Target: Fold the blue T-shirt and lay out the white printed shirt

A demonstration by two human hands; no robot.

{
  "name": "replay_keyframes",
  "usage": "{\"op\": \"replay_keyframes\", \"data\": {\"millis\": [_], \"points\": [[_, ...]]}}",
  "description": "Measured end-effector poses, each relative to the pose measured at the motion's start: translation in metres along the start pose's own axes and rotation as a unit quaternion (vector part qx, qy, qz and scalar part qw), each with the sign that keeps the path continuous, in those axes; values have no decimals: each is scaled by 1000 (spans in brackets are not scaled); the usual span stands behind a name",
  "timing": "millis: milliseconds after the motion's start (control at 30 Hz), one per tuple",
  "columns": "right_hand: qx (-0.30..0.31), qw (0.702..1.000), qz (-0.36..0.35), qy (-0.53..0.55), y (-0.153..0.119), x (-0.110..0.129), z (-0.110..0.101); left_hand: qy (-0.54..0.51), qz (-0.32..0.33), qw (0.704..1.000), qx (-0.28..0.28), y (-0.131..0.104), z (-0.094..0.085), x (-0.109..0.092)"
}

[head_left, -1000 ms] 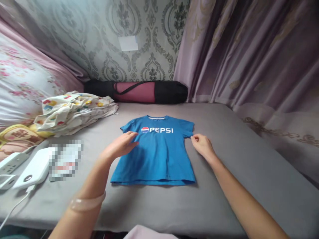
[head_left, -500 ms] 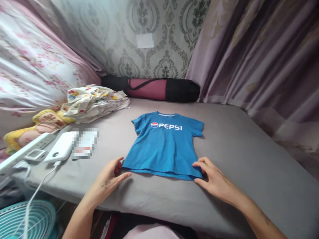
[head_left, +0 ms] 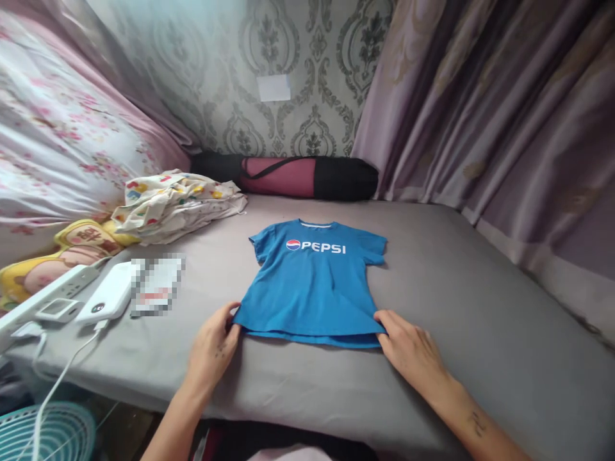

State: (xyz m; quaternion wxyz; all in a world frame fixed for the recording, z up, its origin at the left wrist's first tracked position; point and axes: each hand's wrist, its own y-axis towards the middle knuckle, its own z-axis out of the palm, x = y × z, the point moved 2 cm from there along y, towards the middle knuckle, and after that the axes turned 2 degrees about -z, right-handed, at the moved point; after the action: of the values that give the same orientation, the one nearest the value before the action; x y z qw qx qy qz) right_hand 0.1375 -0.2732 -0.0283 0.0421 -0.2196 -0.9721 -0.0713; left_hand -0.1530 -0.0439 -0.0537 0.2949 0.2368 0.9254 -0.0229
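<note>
A blue T-shirt (head_left: 312,288) with a white PEPSI print and a round logo lies face up on the grey sheet, its collar away from me and its hem nearest. At the hem's left corner, my left hand (head_left: 216,346) pinches the cloth between thumb and fingers. The right corner of the hem is pinched by my right hand (head_left: 408,342). Two layers of fabric show along the bottom edge, slightly apart.
A crumpled patterned cloth (head_left: 177,202), a yellow plush (head_left: 86,237), a white power bank (head_left: 108,291) with a cable and a power strip (head_left: 77,282) are on the left. Against the wall rests a black and maroon bag (head_left: 283,176). A teal basket (head_left: 52,429) stands lower left.
Both hands have closed on the hem corners; the left thumb and fingers were apart before. The front layer of the hem now looks pulled straighter. The view has shifted slightly.
</note>
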Motion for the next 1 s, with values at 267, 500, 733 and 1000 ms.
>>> {"op": "replay_keyframes", "data": {"millis": [267, 500, 733, 1000], "points": [[6, 994, -104, 43, -3, -6, -7, 33, 149, 988, -10, 2, -14, 19], [87, 970, -188, 131, -2, -2, -19, 14, 217, 974, 65, 8, -17, 21], [198, 944, -154, 213, -6, -2, -43, 53, 233, 969, 56, 11, -31, 15], [-11, 973, -47, 225, 119, 18, 9, 118, 302, 943, 75, 24, 37, -94]]}}
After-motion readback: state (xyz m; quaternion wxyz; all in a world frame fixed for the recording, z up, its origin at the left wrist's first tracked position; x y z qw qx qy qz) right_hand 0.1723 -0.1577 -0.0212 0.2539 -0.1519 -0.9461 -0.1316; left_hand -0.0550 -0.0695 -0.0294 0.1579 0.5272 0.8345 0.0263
